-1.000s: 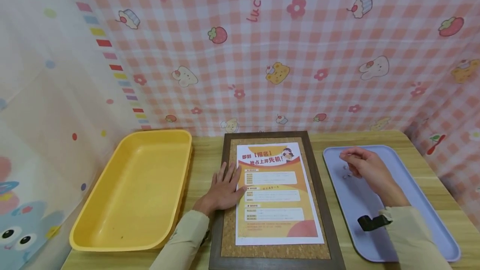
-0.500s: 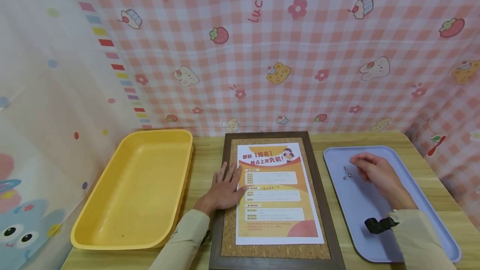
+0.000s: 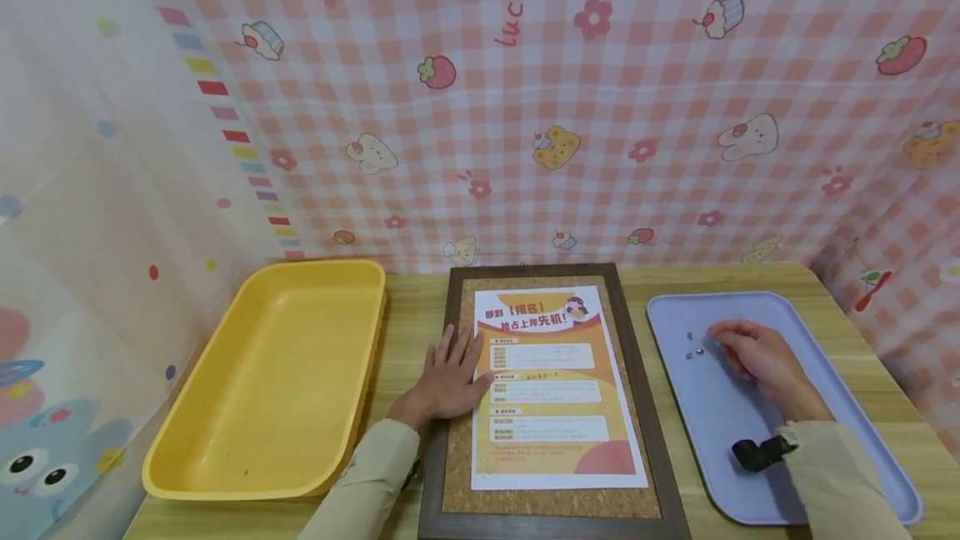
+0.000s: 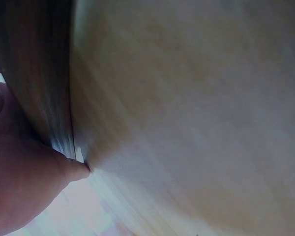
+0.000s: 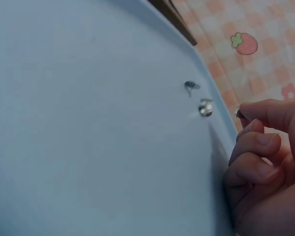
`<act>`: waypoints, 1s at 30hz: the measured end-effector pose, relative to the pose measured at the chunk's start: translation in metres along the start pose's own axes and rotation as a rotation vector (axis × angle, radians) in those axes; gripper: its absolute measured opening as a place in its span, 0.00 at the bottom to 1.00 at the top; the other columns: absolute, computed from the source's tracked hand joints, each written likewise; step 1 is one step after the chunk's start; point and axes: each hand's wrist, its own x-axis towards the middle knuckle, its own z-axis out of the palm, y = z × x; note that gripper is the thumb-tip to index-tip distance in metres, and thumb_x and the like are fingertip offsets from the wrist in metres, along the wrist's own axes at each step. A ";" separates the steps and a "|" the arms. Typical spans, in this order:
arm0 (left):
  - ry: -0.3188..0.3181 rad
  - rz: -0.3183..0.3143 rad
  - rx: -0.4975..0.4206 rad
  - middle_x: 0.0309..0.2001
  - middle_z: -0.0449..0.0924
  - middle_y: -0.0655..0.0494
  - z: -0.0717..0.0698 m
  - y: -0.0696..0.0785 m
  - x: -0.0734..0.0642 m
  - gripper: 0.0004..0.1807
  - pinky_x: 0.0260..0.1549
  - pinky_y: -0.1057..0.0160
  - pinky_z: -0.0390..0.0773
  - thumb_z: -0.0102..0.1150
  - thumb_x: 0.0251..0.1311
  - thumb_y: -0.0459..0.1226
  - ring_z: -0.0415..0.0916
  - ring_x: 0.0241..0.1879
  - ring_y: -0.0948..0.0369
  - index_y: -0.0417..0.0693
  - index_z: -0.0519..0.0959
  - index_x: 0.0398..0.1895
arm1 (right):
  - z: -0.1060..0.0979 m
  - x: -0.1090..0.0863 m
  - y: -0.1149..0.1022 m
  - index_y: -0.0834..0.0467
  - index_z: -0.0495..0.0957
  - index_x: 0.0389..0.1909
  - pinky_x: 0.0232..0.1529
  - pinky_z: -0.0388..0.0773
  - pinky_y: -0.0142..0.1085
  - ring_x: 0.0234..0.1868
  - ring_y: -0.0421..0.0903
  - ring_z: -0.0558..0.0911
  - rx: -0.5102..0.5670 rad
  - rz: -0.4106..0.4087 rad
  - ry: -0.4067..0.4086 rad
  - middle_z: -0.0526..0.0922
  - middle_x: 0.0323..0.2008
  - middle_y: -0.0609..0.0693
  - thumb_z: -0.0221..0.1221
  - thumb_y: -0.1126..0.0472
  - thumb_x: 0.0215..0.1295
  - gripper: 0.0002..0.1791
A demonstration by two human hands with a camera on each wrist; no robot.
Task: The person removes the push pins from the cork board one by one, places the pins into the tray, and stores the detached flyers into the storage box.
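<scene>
My left hand [image 3: 446,377] lies flat with spread fingers on the left side of a wood-framed cork board [image 3: 555,505], its fingertips over the edge of a printed orange poster [image 3: 543,461]. In the left wrist view, part of this hand shows beside the dark frame [image 4: 39,64]. Over the lilac tray [image 3: 720,473], my right hand [image 3: 757,361] pinches a small shiny thumbtack [image 5: 237,113] between thumb and index finger, mostly covered by the fingertips. Several silver thumbtacks [image 5: 205,108] lie loose on the tray, just left of that hand in the head view.
A deep yellow bin [image 3: 277,390] stands left of the board. The wooden table [image 3: 405,307] shows between them. A pink checked curtain [image 3: 480,107] hangs right behind everything. A black wrist camera [image 3: 759,454] juts from the right sleeve over the tray.
My right hand has moved right and toward me over the tray, uncovering the loose thumbtacks. The left hand, poster and board stay where they were.
</scene>
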 end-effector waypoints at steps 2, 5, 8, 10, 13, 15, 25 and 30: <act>-0.002 0.000 -0.002 0.80 0.30 0.46 0.000 0.000 0.000 0.37 0.71 0.35 0.32 0.36 0.77 0.52 0.21 0.78 0.44 0.46 0.41 0.81 | 0.000 0.001 0.002 0.53 0.81 0.39 0.20 0.68 0.33 0.19 0.37 0.69 0.014 0.017 -0.005 0.72 0.20 0.40 0.54 0.54 0.74 0.10; -0.001 0.001 -0.004 0.80 0.30 0.46 0.000 0.000 0.000 0.37 0.71 0.35 0.31 0.36 0.77 0.51 0.21 0.78 0.44 0.46 0.41 0.81 | 0.000 0.001 0.003 0.51 0.81 0.37 0.20 0.68 0.32 0.19 0.37 0.69 0.024 0.027 -0.008 0.73 0.21 0.39 0.55 0.54 0.74 0.09; -0.009 0.000 0.003 0.80 0.29 0.46 -0.001 -0.001 0.000 0.38 0.71 0.36 0.30 0.36 0.77 0.51 0.20 0.77 0.44 0.47 0.40 0.81 | 0.001 0.002 0.003 0.54 0.81 0.39 0.21 0.68 0.32 0.20 0.37 0.69 0.011 0.025 -0.008 0.73 0.22 0.39 0.54 0.54 0.74 0.10; -0.007 0.002 0.004 0.80 0.30 0.45 0.000 -0.002 0.001 0.37 0.71 0.36 0.30 0.36 0.77 0.51 0.20 0.78 0.44 0.46 0.40 0.81 | 0.002 0.003 0.004 0.57 0.80 0.42 0.21 0.69 0.32 0.20 0.37 0.69 -0.007 0.024 -0.008 0.73 0.22 0.40 0.54 0.54 0.74 0.12; 0.000 0.001 0.005 0.80 0.30 0.46 0.000 -0.002 0.000 0.37 0.71 0.35 0.31 0.36 0.77 0.52 0.21 0.78 0.44 0.46 0.41 0.81 | 0.003 0.003 0.005 0.62 0.79 0.44 0.21 0.69 0.33 0.20 0.37 0.69 -0.040 0.021 -0.007 0.72 0.22 0.40 0.54 0.55 0.74 0.14; 0.005 0.000 0.006 0.80 0.31 0.46 0.001 -0.001 0.001 0.37 0.71 0.35 0.32 0.36 0.77 0.52 0.22 0.78 0.45 0.47 0.41 0.81 | 0.003 0.004 0.006 0.64 0.79 0.45 0.21 0.69 0.33 0.20 0.37 0.69 -0.056 0.023 -0.005 0.72 0.22 0.40 0.54 0.55 0.74 0.15; 0.005 -0.008 0.006 0.80 0.30 0.47 0.001 -0.001 0.000 0.37 0.72 0.36 0.32 0.35 0.77 0.52 0.21 0.78 0.46 0.47 0.41 0.81 | 0.005 0.004 0.007 0.66 0.78 0.48 0.22 0.69 0.33 0.21 0.38 0.70 -0.107 0.056 -0.017 0.72 0.23 0.41 0.54 0.54 0.73 0.17; 0.006 0.007 -0.007 0.80 0.29 0.46 0.001 -0.002 0.001 0.38 0.71 0.36 0.30 0.35 0.77 0.53 0.19 0.77 0.45 0.47 0.40 0.81 | 0.007 0.004 0.008 0.66 0.78 0.49 0.22 0.70 0.33 0.21 0.38 0.70 -0.125 0.055 -0.002 0.73 0.23 0.40 0.55 0.54 0.73 0.18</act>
